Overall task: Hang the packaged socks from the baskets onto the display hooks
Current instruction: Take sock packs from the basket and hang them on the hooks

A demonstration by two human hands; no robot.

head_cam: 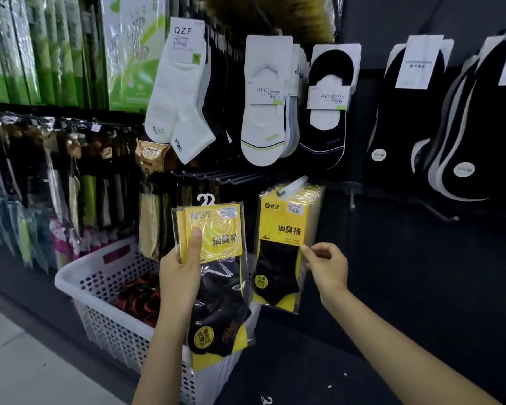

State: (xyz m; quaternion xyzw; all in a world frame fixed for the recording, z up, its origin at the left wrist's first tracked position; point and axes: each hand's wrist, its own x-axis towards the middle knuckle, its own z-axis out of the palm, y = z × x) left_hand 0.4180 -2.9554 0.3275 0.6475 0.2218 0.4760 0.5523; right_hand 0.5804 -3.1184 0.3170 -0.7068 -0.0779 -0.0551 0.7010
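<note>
Risk assessment at hanging step. Left hand (181,270) grips a small stack of yellow sock packs (214,258), thumb pressed flat on the front card, white hangers (205,199) sticking up above the stack. Right hand (327,266) pinches the right edge of the hung packs (284,244), finger and thumb closed on the film; those packs already hang from a hook (292,184) capped with a white tag. Basket (100,276) sits below and left, with darker stock inside, too blurred to identify. Empty hooks (216,176) project from the panel just above the held stack. Likely failure modes, as judgement: the glossy film is slippery, so the stack could fan or slide out of a one-handed grip; with several hangers loosely aligned, the hook may catch only the front one and the rest drop to the floor or basket. A tug by the right hand could swing or unhook the hung packs. Neighbouring empty hooks could snag the film on the way up. Wide-angle distortion makes hook alignment hard to judge.
</note>
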